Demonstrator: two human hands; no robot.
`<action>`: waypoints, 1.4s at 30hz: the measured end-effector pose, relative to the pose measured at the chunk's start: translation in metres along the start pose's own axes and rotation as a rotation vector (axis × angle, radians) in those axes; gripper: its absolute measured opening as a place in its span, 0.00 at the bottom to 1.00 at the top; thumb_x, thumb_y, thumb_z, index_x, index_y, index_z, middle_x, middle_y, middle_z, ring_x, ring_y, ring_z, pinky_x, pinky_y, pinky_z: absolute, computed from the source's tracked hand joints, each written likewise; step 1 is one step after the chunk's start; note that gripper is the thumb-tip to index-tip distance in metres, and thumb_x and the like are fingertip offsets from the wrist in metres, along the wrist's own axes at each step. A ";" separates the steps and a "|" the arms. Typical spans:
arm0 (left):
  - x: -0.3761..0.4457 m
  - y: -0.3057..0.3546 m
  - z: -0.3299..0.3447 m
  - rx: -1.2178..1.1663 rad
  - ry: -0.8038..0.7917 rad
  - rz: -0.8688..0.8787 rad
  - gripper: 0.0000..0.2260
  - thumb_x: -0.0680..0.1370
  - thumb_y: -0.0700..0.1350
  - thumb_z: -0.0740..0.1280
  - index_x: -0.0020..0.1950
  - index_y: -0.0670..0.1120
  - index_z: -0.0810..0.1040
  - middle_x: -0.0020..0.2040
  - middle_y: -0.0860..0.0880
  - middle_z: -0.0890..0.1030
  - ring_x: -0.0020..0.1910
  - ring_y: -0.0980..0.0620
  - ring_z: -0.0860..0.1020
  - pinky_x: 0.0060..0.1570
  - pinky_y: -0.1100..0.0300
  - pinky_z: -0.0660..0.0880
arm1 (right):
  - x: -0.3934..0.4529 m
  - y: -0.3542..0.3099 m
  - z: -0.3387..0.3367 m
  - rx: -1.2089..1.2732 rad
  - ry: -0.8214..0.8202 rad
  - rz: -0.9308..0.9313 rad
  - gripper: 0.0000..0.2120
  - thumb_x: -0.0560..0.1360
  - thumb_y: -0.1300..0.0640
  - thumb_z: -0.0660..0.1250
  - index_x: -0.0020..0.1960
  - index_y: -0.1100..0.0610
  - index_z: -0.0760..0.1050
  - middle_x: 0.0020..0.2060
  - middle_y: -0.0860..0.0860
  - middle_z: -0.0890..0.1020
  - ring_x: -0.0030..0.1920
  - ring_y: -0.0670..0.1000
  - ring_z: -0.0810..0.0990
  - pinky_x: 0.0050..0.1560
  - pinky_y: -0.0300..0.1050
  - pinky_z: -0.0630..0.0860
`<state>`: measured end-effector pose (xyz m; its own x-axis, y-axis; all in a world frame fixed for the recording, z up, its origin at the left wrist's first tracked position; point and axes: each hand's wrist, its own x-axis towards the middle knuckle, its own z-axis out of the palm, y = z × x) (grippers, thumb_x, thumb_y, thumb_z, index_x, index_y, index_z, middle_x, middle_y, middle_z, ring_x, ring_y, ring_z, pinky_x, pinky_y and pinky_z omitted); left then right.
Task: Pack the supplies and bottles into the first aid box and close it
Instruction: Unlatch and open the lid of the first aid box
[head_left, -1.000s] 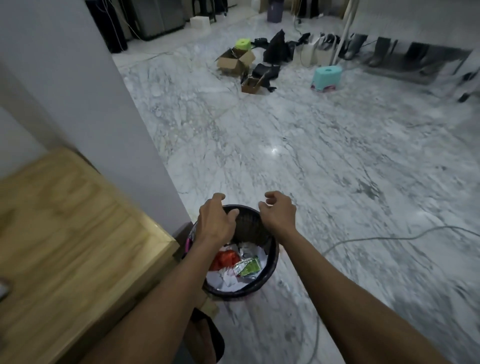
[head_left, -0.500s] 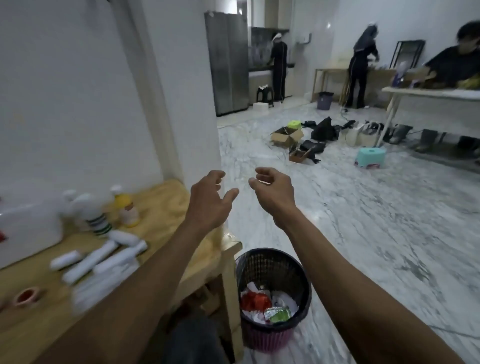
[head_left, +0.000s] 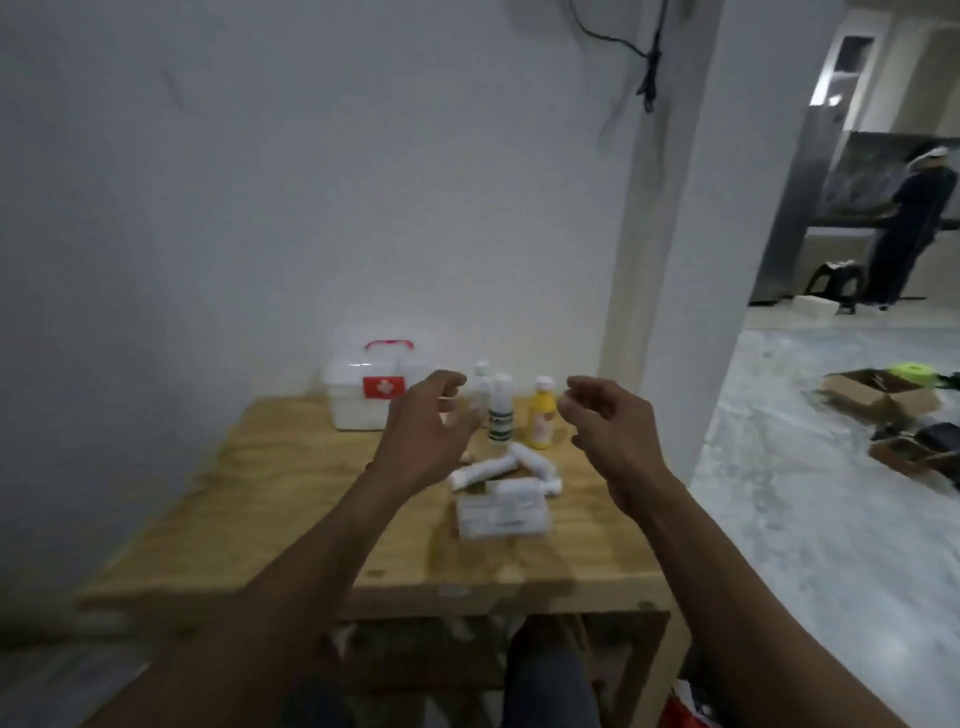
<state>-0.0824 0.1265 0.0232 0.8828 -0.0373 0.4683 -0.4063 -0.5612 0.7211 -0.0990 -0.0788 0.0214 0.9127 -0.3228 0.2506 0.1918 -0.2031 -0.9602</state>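
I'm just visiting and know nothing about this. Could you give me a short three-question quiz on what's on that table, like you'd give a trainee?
1. True or false: the white plastic first aid box with the red handle has its lid shut.
2. Which upright bottle stands nearest the white pillar? A) yellow bottle with a white cap B) white bottle with a green label
3. What are the left hand and right hand holding?

Key:
1. True.
2. A.
3. Nothing; both hover with loosely curled fingers above the wooden table, over the white rolled bandages and flat white packets.
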 end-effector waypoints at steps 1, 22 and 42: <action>-0.003 -0.009 -0.012 0.009 0.027 -0.033 0.20 0.73 0.51 0.72 0.63 0.48 0.76 0.59 0.51 0.81 0.54 0.55 0.80 0.50 0.58 0.78 | 0.000 0.000 0.010 0.003 -0.030 -0.009 0.14 0.72 0.56 0.73 0.57 0.50 0.81 0.51 0.48 0.84 0.53 0.48 0.82 0.57 0.56 0.80; 0.095 -0.155 -0.066 0.187 0.206 -0.186 0.22 0.75 0.53 0.70 0.67 0.47 0.74 0.66 0.45 0.76 0.63 0.46 0.75 0.58 0.54 0.72 | 0.084 0.032 0.187 -0.150 -0.096 -0.008 0.21 0.77 0.47 0.67 0.68 0.49 0.72 0.68 0.49 0.75 0.67 0.51 0.73 0.65 0.54 0.74; 0.123 -0.187 -0.054 -0.030 0.152 -0.318 0.23 0.80 0.56 0.60 0.74 0.54 0.65 0.75 0.48 0.67 0.71 0.42 0.69 0.63 0.39 0.72 | 0.099 0.042 0.227 -0.131 -0.081 0.080 0.24 0.82 0.46 0.56 0.77 0.47 0.58 0.76 0.47 0.63 0.74 0.52 0.64 0.67 0.45 0.66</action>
<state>0.0892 0.2713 -0.0269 0.9220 0.2604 0.2866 -0.1252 -0.4999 0.8570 0.0815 0.0903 -0.0216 0.9504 -0.2679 0.1583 0.0739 -0.2999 -0.9511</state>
